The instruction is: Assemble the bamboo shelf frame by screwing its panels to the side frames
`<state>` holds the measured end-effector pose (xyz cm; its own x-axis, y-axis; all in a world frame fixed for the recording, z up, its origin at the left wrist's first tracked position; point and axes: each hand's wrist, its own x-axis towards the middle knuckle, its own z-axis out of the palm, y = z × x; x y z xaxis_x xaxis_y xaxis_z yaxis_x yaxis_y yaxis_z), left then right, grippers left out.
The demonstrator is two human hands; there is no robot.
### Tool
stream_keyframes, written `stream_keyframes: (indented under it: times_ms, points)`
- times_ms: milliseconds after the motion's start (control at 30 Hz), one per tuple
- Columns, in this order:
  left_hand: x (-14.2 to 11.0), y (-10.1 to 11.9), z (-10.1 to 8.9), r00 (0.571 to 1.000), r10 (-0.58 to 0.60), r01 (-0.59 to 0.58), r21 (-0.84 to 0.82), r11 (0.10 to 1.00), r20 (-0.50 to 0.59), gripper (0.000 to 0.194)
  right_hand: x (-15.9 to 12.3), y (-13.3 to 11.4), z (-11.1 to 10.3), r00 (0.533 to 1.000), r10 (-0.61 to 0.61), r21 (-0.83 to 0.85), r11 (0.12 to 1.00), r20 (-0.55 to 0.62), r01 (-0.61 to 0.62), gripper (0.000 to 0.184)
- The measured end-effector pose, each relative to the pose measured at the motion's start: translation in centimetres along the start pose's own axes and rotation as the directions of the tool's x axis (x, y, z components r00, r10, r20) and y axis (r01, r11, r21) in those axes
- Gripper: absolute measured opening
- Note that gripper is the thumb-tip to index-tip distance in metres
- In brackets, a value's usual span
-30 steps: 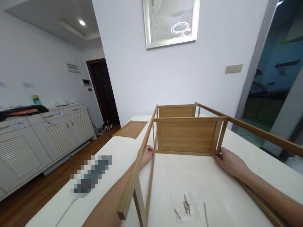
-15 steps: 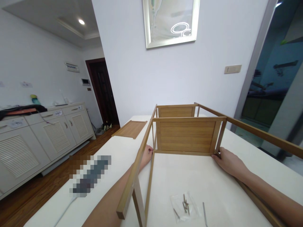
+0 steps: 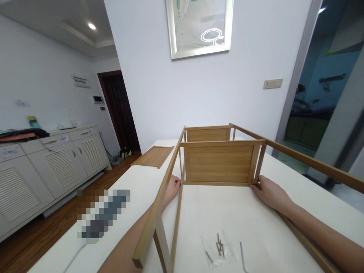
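Wooden slender-railed frame (image 3: 220,163), 2 hands (image 3: 173,186) (image 3: 270,192) gripping lower joints, thin crinkled plastic bag (image 3: 211,244)

You can read no writing here: the paper labels (image 3: 63,138) on the white cabinet (image 3: 64,163) at left carry marks too small and blurred to make out.

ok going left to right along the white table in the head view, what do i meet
Pixelated dark object → left hand → clear bag of screws → bent metal rod → right hand.
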<state>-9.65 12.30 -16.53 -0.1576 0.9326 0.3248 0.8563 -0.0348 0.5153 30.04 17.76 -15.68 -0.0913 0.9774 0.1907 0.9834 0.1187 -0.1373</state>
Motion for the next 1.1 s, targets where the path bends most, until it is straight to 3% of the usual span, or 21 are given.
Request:
stream_keyframes:
  times_ms: [800, 1100]
  points:
    - [0.2, -0.4, 0.3, 0.999, -0.039, 0.040, -0.068, 0.997, 0.016, 0.017, -0.3, -0.4, -0.5, 1.000, 0.008, -0.014, 1.000, 0.017, -0.007, 0.022]
    - [0.6, -1.0, 0.6, 0.999, -0.013, 0.013, 0.020, 1.000, 0.034, 0.023, -0.6, -0.9, -1.1, 0.999, 0.029, 0.013, 0.999, 0.021, -0.030, 0.024]
